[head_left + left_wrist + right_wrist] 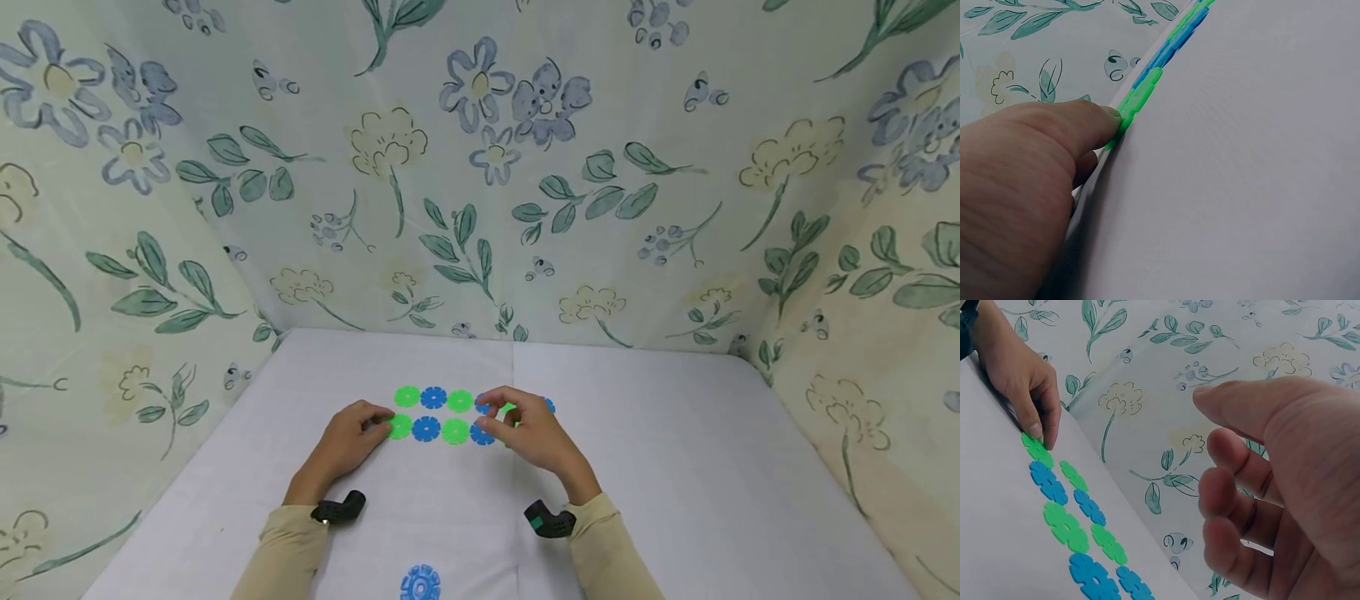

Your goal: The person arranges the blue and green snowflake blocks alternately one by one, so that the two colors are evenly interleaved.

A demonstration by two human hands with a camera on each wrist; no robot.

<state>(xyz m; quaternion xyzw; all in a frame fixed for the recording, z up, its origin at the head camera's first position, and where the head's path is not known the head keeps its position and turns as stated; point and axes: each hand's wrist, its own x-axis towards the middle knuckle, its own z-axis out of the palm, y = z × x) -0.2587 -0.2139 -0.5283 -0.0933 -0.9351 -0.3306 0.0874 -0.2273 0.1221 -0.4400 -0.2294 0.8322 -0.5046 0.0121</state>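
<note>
Two rows of notched plastic snowflake discs, green and blue by turns, lie on the white cloth. My left hand (348, 437) pinches the green disc (402, 427) at the left end of the near row, its thumb on the disc in the left wrist view. Beside that disc comes a blue disc (426, 429). Over the right part of both rows hovers my right hand (538, 435), covering some discs in the head view. In the right wrist view its thumb and loosely bent fingers stand apart with nothing between them. The far row starts with a green disc (407, 396).
A round blue toothed piece (420, 583) lies at the near edge of the head view. The white tablecloth (675, 467) has a crease down its middle. Floral curtains (450, 167) hang behind and at both sides. Dark wrist cameras (551, 521) sit on the wrists.
</note>
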